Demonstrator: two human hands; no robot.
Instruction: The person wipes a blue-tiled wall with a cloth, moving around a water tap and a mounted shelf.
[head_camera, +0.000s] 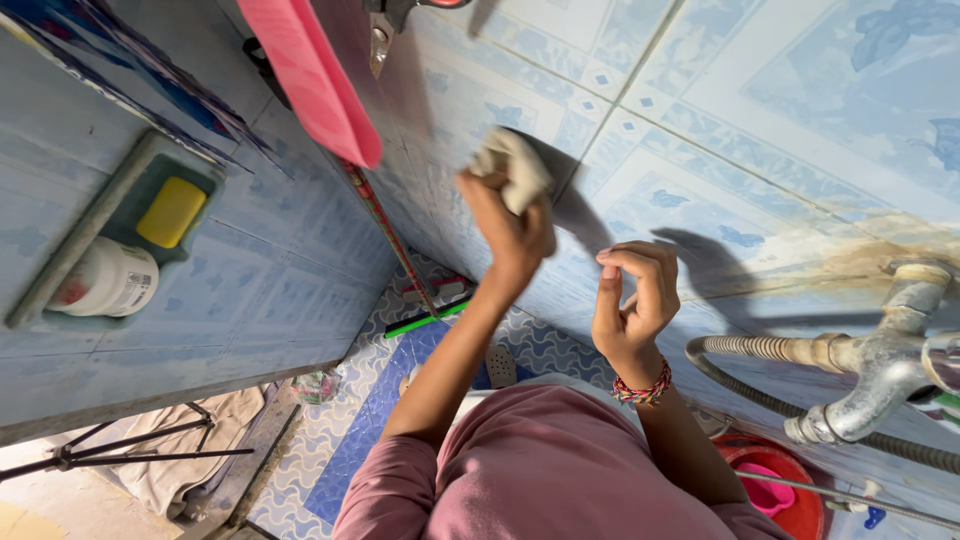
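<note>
Head view: fingers (505, 205) around cloth (514, 165)

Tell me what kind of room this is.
Most likely a tiled bathroom or washroom: blue patterned wall tiles, a metal tap with shower hose, and a recessed soap niche holding a yellow soap bar.
</note>
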